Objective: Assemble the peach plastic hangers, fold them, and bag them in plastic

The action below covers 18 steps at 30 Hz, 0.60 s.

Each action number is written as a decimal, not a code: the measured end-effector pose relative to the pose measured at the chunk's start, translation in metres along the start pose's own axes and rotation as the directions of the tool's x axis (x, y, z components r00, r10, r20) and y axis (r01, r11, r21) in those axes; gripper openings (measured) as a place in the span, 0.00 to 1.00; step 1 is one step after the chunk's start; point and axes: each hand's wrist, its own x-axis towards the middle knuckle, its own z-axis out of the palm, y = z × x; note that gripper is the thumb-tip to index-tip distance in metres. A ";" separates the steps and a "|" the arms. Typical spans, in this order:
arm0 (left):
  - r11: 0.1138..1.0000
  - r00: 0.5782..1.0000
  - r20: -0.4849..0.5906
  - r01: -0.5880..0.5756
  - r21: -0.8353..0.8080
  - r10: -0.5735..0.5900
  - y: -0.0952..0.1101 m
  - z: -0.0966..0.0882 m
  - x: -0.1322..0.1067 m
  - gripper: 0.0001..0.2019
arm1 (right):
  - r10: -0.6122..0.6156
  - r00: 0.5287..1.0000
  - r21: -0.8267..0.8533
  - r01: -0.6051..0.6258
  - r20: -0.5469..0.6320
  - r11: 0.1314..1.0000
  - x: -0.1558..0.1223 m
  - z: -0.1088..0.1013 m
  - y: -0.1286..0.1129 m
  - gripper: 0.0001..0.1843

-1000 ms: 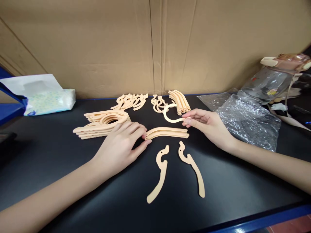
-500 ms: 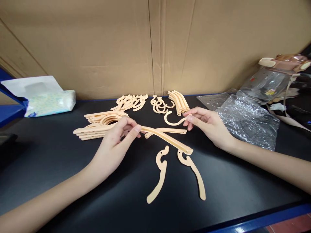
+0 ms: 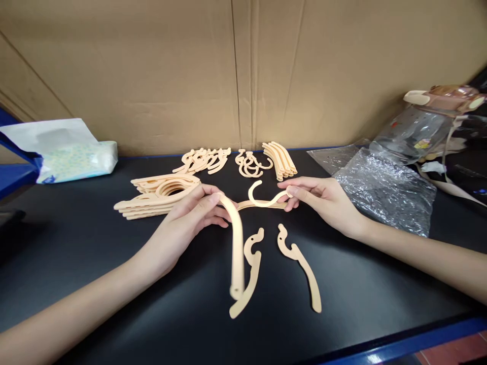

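My left hand [image 3: 198, 210] pinches one end of a curved, peach-coloured hanger arm [image 3: 237, 243], whose free end points down toward me. In my right hand [image 3: 315, 197], thumb and fingers close on the end of a peach hanger hook [image 3: 262, 203], its open curve to the left. Behind the hook, another hanger arm [image 3: 247, 205] lies on the table, partly covered. Two flat notched hanger pieces lie nearer me: the left piece [image 3: 254, 263] is partly behind the held arm, the right piece [image 3: 304, 261] lies apart from it.
A stack of folded hangers [image 3: 144, 205] sits beside my left hand. Farther back are piles of notched pieces [image 3: 203, 159], hooks [image 3: 249, 165] and arms [image 3: 280, 161]. A tissue pack [image 3: 78, 157] stands left; clear plastic bags [image 3: 384, 192] and a bottle [image 3: 422, 126] are right. Cardboard [image 3: 152, 76] walls the back.
The arm in my left hand has swung from pointing right to pointing down toward me. My right hand has brought the hook slightly left and lower.
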 end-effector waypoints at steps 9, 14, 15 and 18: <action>0.992 0.988 0.096 0.117 0.055 -0.121 0.007 0.002 -0.003 0.11 | -0.024 0.999 0.015 0.024 0.022 1.000 -0.001 0.000 0.000 0.12; 0.949 0.982 0.128 0.093 0.301 -0.137 0.011 0.010 -0.013 0.15 | -0.066 0.998 0.007 0.066 -0.002 0.998 0.001 -0.001 0.001 0.11; 0.936 0.986 0.118 0.070 0.345 -0.117 0.011 0.011 -0.016 0.15 | -0.067 0.998 0.008 0.067 -0.003 0.998 0.002 -0.001 0.001 0.11; 0.879 0.995 0.094 -0.026 0.475 -0.021 0.010 0.012 -0.021 0.17 | -0.060 0.998 0.024 0.060 0.001 0.998 0.002 0.000 0.000 0.11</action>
